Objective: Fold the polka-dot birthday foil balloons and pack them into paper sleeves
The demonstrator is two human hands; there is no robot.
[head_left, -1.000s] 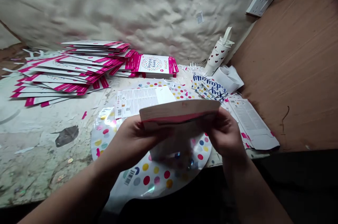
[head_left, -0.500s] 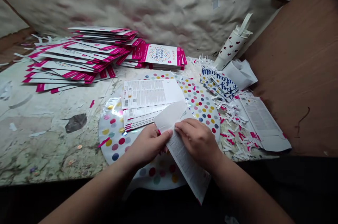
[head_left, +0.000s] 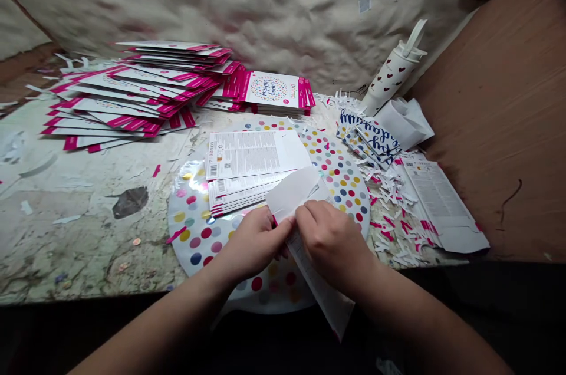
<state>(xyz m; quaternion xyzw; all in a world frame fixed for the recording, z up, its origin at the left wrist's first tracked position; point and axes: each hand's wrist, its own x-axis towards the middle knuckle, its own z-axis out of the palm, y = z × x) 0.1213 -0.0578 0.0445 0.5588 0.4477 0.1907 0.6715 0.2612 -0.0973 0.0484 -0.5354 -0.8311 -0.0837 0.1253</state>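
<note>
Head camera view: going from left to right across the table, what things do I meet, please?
pink-edged white card stack → round polka-dot foil balloon → white-and-pink paper scraps → white printed sheet → brown flat board

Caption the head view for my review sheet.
Left hand and right hand grip a white printed card over a polka-dot foil balloon, near stacked pink-edged cards.

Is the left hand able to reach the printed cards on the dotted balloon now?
Probably yes: the left hand sits just beside the printed cards on the dotted balloon, with nothing between them, though its fingers hold a white card that it would likely release first.
</note>
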